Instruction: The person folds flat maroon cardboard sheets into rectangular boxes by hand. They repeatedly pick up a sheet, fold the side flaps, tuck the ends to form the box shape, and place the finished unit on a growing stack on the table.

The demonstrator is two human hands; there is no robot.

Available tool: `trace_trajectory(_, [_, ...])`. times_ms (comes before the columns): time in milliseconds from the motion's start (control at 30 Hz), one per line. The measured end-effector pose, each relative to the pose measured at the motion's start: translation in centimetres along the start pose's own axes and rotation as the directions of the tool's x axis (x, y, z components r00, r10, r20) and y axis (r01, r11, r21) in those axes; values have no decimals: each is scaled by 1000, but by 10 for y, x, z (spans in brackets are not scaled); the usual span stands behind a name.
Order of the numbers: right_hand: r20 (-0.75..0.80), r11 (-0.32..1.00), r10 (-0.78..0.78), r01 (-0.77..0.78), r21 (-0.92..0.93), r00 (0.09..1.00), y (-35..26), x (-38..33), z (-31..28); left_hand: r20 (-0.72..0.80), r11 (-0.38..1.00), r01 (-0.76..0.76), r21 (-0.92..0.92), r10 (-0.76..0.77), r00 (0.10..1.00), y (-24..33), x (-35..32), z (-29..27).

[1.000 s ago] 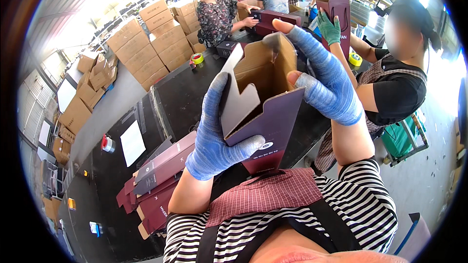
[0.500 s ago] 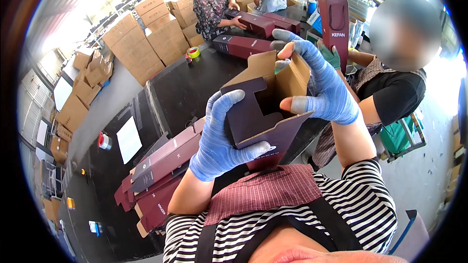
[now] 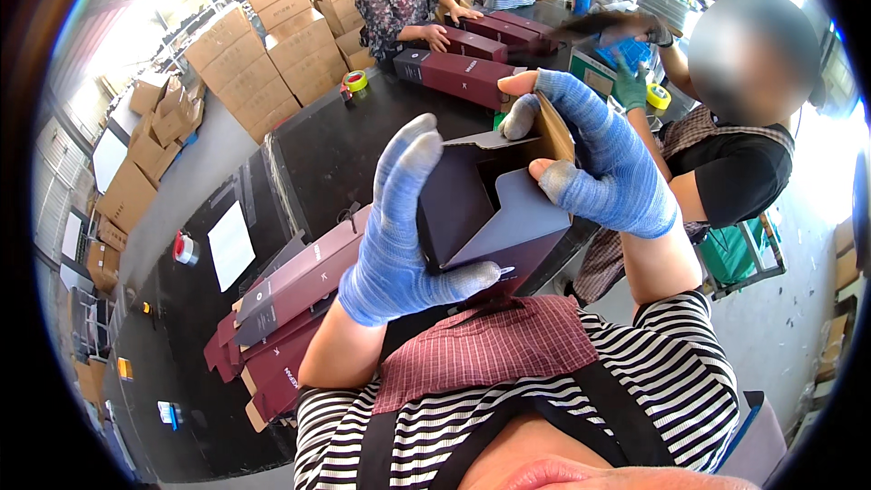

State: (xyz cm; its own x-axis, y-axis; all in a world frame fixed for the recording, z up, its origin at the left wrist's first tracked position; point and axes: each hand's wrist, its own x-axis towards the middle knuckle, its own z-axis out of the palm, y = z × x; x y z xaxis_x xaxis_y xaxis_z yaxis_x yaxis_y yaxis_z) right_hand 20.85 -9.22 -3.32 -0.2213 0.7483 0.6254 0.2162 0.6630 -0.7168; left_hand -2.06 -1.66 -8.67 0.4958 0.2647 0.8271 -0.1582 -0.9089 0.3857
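A tall burgundy carton with a dark end [image 3: 454, 209] is held up in front of my chest, its open end facing me. My left hand [image 3: 395, 236], in a blue knit glove, braces its left side with upright fingers, the thumb lying along the near edge. My right hand [image 3: 612, 163], gloved alike, pinches the brown-lined end flap on the far right side. One dark flap now lies folded partly across the opening. The far end of the carton is hidden behind its walls and my hands.
Flattened burgundy cartons [image 3: 290, 308] lie left on the black table [image 3: 209, 345], near a white sheet [image 3: 231, 245] and tape roll [image 3: 186, 249]. Finished cartons [image 3: 454, 77] stand by a co-worker opposite. Another co-worker's green-gloved hand [image 3: 629, 86] is at right. Brown boxes [image 3: 231, 68] are stacked beyond.
My right hand has folded flaps inward, narrowing the opening. My left fingers have straightened upward. The right co-worker's upright burgundy carton has swung down over the table, blurred.
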Motion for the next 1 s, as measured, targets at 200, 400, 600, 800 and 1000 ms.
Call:
trace_trajectory(200, [36,983,11,-4,-185,999,-4,2,-1,268,952,-228,206,169,948,8,27,-13])
trace_trajectory(400, [-7,998,-67,67,18,998,10,-6,0,267,957,-178,228,114,957,17,26,-10])
trace_trajectory(600, [-191,874,320,-211,438,928,-12,-6,19,250,941,-158,298,82,965,24,23,-7])
trace_trajectory(800, [-137,911,360,-316,266,923,-19,-4,17,253,934,-143,329,59,966,32,27,4])
trace_trajectory(1000, [-63,965,260,-261,7,963,-11,-5,1,40,967,-187,174,183,982,17,18,20])
